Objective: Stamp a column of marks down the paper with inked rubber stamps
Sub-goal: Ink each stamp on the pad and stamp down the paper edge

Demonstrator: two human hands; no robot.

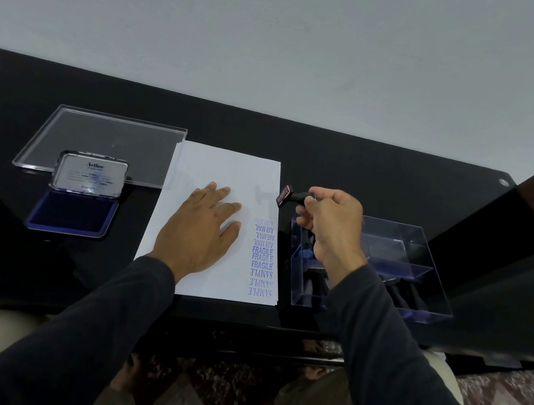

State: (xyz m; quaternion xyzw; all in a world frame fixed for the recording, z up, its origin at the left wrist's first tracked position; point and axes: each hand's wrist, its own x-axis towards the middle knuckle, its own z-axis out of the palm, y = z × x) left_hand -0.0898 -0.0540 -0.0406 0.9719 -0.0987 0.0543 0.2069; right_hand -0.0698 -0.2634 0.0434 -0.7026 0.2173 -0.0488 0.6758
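A white sheet of paper lies on the black table, with a column of blue marks down its right side reading SAMPLE, FRAGILE and AIR MAIL. My left hand rests flat on the middle of the paper, fingers straight. My right hand grips the black handle of a rubber stamp, held in the air just past the paper's right edge, above the top mark, with its inked face turned left. An open blue ink pad with its lid raised sits left of the paper.
A clear plastic lid lies behind the ink pad. A clear box holding several black stamps stands right of the paper, partly hidden by my right forearm. The table's front edge runs near my knees.
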